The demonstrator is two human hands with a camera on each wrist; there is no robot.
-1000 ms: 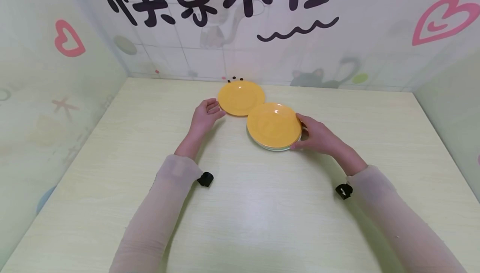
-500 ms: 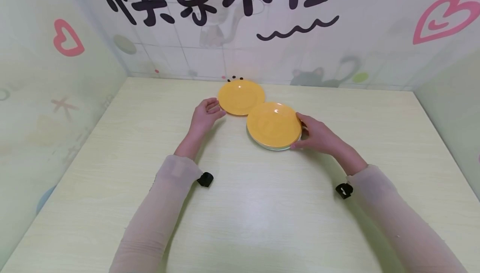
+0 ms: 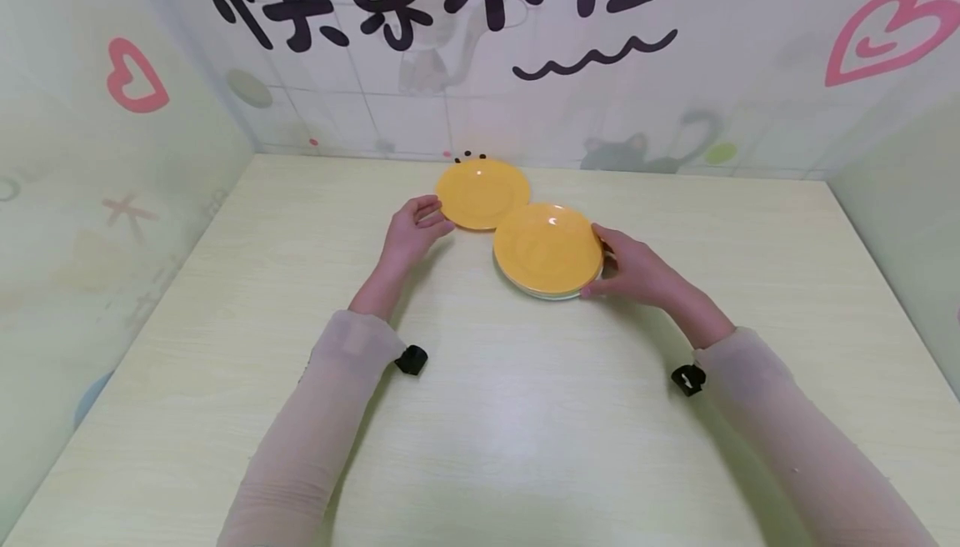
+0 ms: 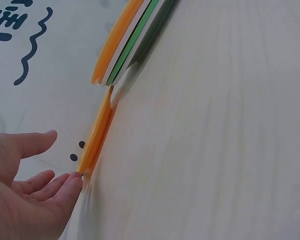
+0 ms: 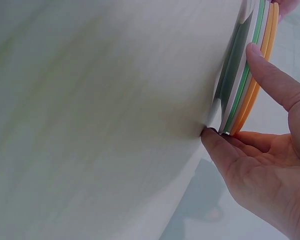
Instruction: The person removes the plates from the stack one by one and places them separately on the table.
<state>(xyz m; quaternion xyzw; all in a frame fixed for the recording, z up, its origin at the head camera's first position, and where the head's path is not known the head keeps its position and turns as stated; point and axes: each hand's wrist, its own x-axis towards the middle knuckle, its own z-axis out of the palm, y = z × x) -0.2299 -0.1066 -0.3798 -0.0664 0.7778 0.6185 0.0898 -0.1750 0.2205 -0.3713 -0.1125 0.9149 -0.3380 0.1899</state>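
Head view: stacked round orange-topped plates are gripped by the right hand, a glossy orange plate touched by the loose left hand. Pale wood-grain tabletop is backed by lettered wall.

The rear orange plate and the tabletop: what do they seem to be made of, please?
The rear orange plate looks glossy, perhaps hard plastic or glazed ceramic, given its small bright highlight. The tabletop seems satin-finished wood or laminate, given its faint grain and soft sheen.

The plates are showing a smooth gloss. The bench is displaying wood-like grain, the sleeves matt cloth.
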